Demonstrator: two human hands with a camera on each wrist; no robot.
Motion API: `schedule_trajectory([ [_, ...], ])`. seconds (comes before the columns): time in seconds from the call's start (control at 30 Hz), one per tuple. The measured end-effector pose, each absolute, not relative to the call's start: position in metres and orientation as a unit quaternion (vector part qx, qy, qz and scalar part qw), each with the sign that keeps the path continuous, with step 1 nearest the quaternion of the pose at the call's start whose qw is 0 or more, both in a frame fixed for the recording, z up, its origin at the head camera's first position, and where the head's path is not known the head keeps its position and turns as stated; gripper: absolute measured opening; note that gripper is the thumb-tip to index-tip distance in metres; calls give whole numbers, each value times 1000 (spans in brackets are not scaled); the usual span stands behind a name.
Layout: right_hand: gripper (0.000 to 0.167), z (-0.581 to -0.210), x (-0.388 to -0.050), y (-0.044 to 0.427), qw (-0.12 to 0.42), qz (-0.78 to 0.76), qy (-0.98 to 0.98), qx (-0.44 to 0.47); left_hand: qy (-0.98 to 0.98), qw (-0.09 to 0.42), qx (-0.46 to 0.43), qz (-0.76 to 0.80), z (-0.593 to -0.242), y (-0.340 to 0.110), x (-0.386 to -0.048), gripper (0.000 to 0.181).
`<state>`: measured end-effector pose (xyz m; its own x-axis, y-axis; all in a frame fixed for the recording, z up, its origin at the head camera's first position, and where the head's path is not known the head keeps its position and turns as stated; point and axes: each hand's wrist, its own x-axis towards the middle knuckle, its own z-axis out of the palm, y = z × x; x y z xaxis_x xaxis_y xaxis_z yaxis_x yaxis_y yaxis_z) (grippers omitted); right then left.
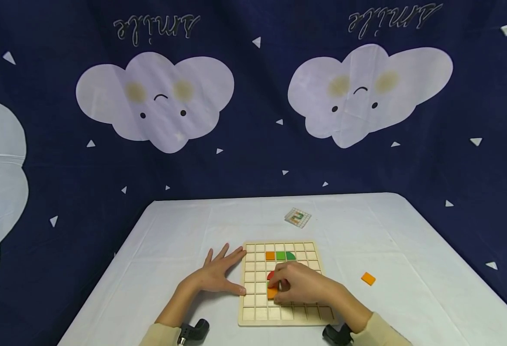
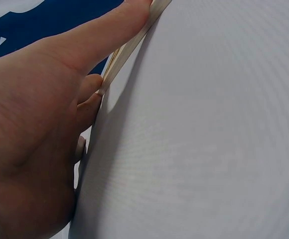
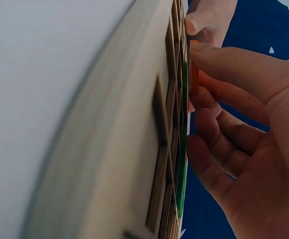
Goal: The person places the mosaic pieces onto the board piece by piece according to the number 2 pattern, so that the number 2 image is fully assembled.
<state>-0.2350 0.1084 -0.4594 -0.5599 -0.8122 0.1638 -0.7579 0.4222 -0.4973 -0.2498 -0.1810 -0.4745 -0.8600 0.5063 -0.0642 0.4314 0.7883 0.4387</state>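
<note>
A wooden grid board lies on the white table. Over its middle, my right hand pinches an orange square tile between thumb and fingers; the right wrist view shows this tile standing edge-on to the camera above the grid. My left hand is spread flat at the board's left side, thumb and fingertips touching the edge. In the upper row sit an orange tile, a green square tile and a dark green rounded tile. A red piece is partly hidden by my right hand.
Off to the board's right lies a loose orange tile. Beyond the board is a small stack of pattern cards. A dark blue curtain with clouds hangs behind the table.
</note>
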Motion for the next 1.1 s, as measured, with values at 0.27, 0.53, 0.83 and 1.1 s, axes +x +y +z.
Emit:
schedule_trajectory([
  [0.27, 24, -460, -233, 104, 53, -257, 839, -477, 941, 90, 249, 213, -474, -182, -250, 109],
  [0.53, 24, -461, -232, 105, 65, -264, 834, -480, 942, 90, 248, 209, -475, -181, -250, 109],
  [0.83, 24, -461, -231, 107, 67, -269, 833, -478, 942, 92, 248, 207, -475, -180, -250, 110],
  [1.1, 22, -461, -231, 110, 64, -274, 828, -486, 942, 92, 245, 208, -475, -181, -250, 110],
])
